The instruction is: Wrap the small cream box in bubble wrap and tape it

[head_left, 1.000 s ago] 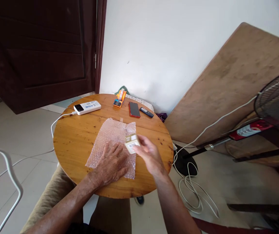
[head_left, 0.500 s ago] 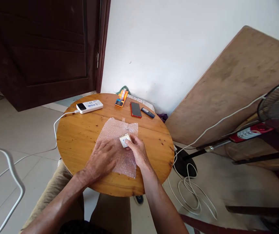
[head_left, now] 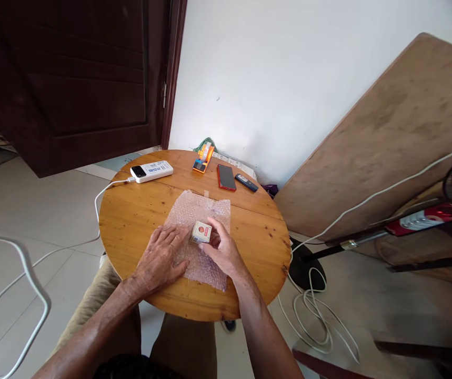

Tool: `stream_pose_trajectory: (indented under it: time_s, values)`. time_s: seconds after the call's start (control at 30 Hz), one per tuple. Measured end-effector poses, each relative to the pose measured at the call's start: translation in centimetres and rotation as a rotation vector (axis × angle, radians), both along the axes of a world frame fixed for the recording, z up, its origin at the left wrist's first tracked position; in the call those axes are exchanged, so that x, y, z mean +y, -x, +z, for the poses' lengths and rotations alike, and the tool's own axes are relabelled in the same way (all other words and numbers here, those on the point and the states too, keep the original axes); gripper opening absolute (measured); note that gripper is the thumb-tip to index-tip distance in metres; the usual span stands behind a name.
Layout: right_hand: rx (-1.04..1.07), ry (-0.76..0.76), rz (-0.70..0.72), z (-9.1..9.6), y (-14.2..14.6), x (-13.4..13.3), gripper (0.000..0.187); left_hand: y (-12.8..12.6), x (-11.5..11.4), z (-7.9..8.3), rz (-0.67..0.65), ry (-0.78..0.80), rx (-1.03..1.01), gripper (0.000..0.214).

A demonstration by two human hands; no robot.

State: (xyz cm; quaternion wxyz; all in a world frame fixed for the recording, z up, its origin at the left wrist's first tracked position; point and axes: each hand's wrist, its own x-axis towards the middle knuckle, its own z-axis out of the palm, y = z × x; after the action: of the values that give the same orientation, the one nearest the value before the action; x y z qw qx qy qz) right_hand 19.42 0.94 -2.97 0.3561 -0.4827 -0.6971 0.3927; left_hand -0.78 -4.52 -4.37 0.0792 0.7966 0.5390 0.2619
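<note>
A small cream-coloured box (head_left: 201, 231) with red print on its upper face sits over a sheet of bubble wrap (head_left: 186, 205). My right hand (head_left: 223, 248) has its thumb and fingers around the right side of the box. Flat on the left part of the bubble wrap lies my left hand (head_left: 163, 258), its fingers stretched out towards the box. The wrap is spread on a round wooden table (head_left: 131, 221), partly covered by both hands. A short piece of clear tape (head_left: 206, 194) shows at the wrap's far edge.
Along the table's far side are a white power bank (head_left: 152, 171) with a cable plugged in, an orange tape dispenser (head_left: 204, 158), a red-edged phone (head_left: 226, 178) and a dark blue handheld device (head_left: 246, 182). A fan base (head_left: 307, 263) and coiled white cable (head_left: 312, 316) lie right.
The box has been turned, so a red-printed face shows instead of the barcode label. My left hand remains flat on the wrap. The view has shifted slightly.
</note>
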Motion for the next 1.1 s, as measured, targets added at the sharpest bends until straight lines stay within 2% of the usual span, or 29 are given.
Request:
stream_pose_trajectory:
  time_s: [0.2, 0.63, 0.77, 0.9, 0.93, 1.0, 1.03, 1.1]
  values:
    - [-0.023, 0.04, 0.036, 0.7, -0.3, 0.2, 0.055, 0.1, 0.0, -0.2, 0.013, -0.017, -0.011, 0.067]
    - [-0.046, 0.015, 0.043, 0.8, 0.0, 0.1, 0.055, 0.0, 0.1, -0.1, 0.011, -0.015, -0.024, 0.068]
    - [-0.049, -0.003, 0.038, 0.8, -0.3, 0.1, 0.062, 0.1, 0.1, -0.1, 0.011, -0.014, -0.03, 0.067]
    - [-0.178, -0.2, -0.054, 3.0, -1.4, -2.2, 0.057, 0.0, 0.1, 0.2, -0.005, 0.005, -0.028, 0.068]
    - [-0.24, -0.25, -0.031, 3.6, -1.6, -3.1, 0.052, 0.0, 0.1, 0.2, -0.008, 0.007, -0.03, 0.068]
    - [-0.383, -0.286, 0.129, 4.5, -1.9, -5.2, 0.047, 0.1, 0.1, 0.2, -0.01, 0.007, -0.039, 0.068]
    - [-0.467, -0.31, 0.191, 4.5, -1.9, -6.2, 0.045, 0.1, 0.1, 0.2, -0.01, 0.003, -0.046, 0.067]
    - [-0.629, -0.402, 0.209, 3.8, -1.5, -7.6, 0.037, 0.2, 0.1, 0.1, -0.01, -0.013, -0.07, 0.066]
